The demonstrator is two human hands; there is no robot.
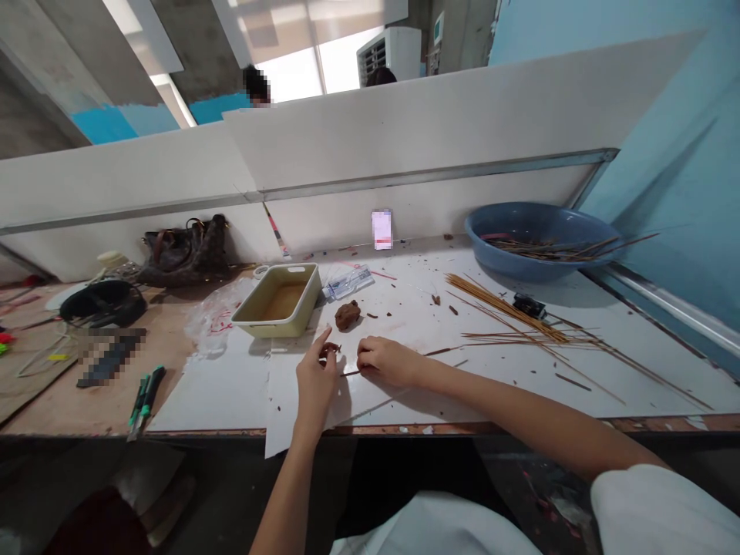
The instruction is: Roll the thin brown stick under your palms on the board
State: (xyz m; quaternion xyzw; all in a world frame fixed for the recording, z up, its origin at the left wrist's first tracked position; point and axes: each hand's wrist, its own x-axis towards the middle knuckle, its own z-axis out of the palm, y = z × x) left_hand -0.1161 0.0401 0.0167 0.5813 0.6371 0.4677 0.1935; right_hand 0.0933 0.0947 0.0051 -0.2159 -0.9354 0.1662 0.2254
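Well, two bare hands work close together on a big white sheet, just below a brown lump of clay (347, 314). The left hand (316, 383) is just below the lump, and its finger and thumb pinch together on a small brown bit of clay (331, 349). The right hand (388, 362) sits just to the right of the left hand, with its fingers curled down. A thin stick (442, 351) runs out from under the right hand, but I cannot tell if the hand is gripping it.

Little crumbs of clay lie on the white sheet to the right of the lump. Just left of the lump is a cream tray (277, 301) with brown on its floor. Behind the lump lies a plastic water bottle (347, 283), and further back a phone (381, 230) stands, too blurred to read. Far to the right of the lump is a pile of thin sticks (509, 320), and past it a blue bowl (537, 235) holds more sticks. Well left of the lump are a brown handbag (185, 256) and two green-handled craft knives (144, 399).
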